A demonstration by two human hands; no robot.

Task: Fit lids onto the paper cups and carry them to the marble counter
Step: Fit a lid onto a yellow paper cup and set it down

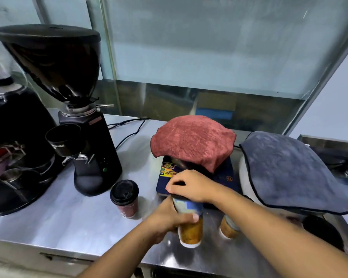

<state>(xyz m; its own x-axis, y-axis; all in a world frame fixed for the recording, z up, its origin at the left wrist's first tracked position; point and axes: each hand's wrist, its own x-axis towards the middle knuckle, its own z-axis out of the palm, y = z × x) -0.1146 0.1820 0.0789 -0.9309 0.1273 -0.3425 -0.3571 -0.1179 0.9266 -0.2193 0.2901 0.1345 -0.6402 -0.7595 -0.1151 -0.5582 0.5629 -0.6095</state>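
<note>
Blue-orange cup (189, 219) gripped by left hand (169, 219); black lid (178, 194) pressed on top by right hand (191, 185); lidded red cup (126, 199) left of hands

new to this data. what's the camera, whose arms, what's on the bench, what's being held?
There is one picture, from a wide-angle camera on a person's head, looking down at their own bare hands. The left hand grips the side of a blue-and-orange paper cup; the right hand presses a black lid onto its top. On the steel bench stand a red cup with its lid on, a second orange cup partly hidden by the right arm, a black coffee grinder, and red and grey cloths.
</note>
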